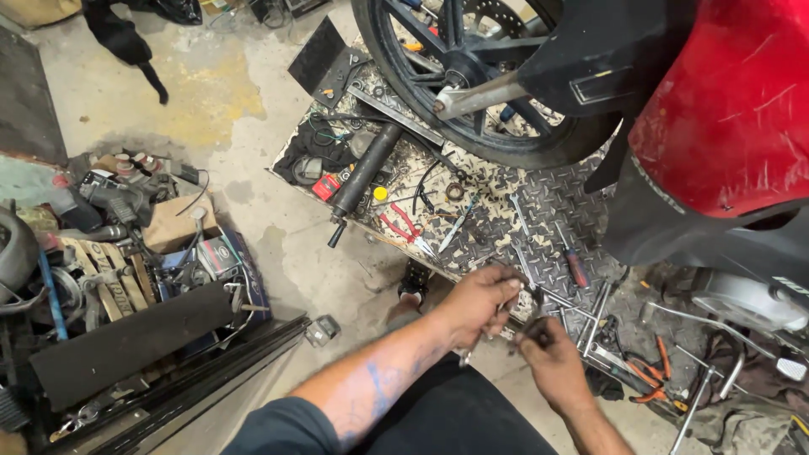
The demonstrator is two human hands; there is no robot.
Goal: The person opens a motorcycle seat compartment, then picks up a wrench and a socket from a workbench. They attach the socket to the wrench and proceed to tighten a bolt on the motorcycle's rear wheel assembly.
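Observation:
My left hand (pixel 476 303) is closed around a small metal tool or part at the near edge of the checker-plate platform (pixel 552 202). Close beside it, my right hand (pixel 546 354) pinches another small metal piece; what either piece is I cannot tell. Spanners (pixel 521 217), a red-handled screwdriver (pixel 575 263) and red-handled pliers (pixel 403 224) lie on the plate just beyond my hands. A black fork tube (pixel 362 173) rests to the left of them. The motorcycle's front wheel (pixel 472 80) stands on the plate under the red bodywork (pixel 733 93).
A heap of parts, boxes and a black panel (pixel 126 337) fills the floor at left. Orange-handled pliers (pixel 649 371) and chrome rods (pixel 708 379) lie at the right. Stained concrete floor (pixel 236 109) lies between the heap and the platform.

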